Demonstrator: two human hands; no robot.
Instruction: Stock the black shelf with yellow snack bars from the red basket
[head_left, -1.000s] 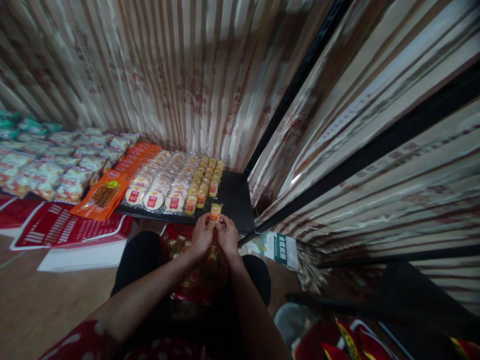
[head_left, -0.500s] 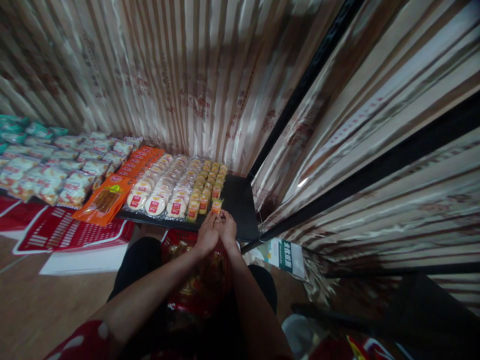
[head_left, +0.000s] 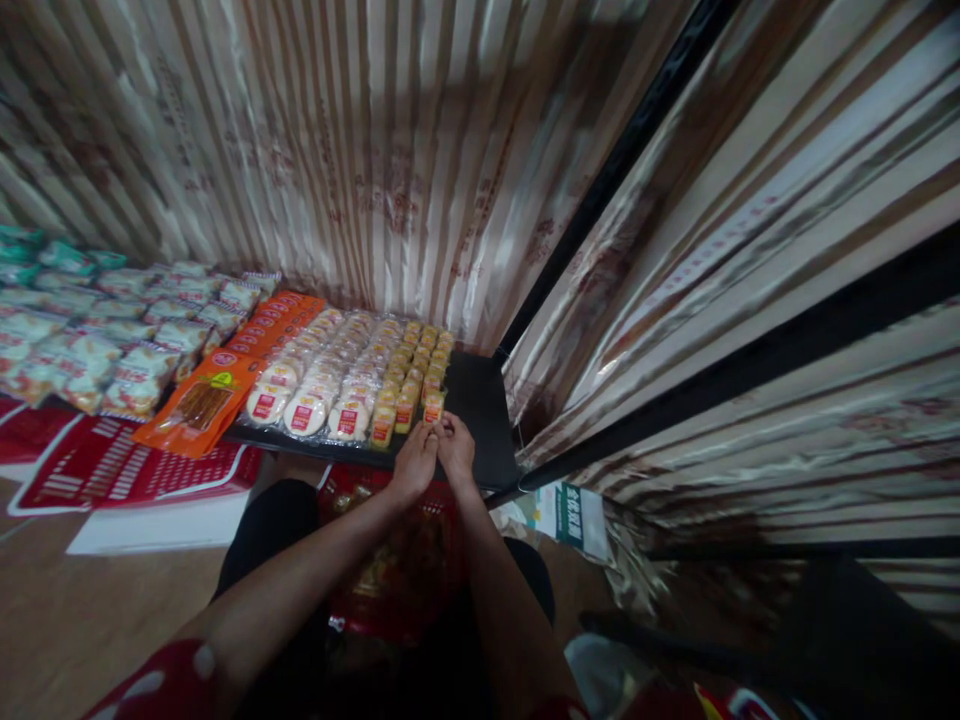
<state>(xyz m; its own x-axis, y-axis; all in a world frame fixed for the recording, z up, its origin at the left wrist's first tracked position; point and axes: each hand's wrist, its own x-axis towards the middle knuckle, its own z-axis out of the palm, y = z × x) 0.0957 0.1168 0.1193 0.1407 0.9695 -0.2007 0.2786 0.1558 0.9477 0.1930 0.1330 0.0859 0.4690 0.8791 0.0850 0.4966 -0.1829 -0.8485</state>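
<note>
My left hand (head_left: 413, 462) and my right hand (head_left: 455, 448) meet at the front edge of a low black shelf (head_left: 480, 420). Together they pinch a small yellow snack packet (head_left: 433, 407) with a red label, held upright at the near end of a row of the same yellow packets (head_left: 420, 365). To the left of that row lie rows of round white cakes in clear wrap (head_left: 322, 385) and a line of orange packets (head_left: 202, 405).
A red basket (head_left: 397, 570) with more packets rests between my knees. Pale snack bags (head_left: 112, 340) fill the shelf's left part. Striped shiny curtains with black posts stand behind and to the right. Red baskets (head_left: 120, 470) lie on the floor at left.
My hands have carried the yellow packet forward from over the basket to the shelf's front edge, against the end of the yellow row.
</note>
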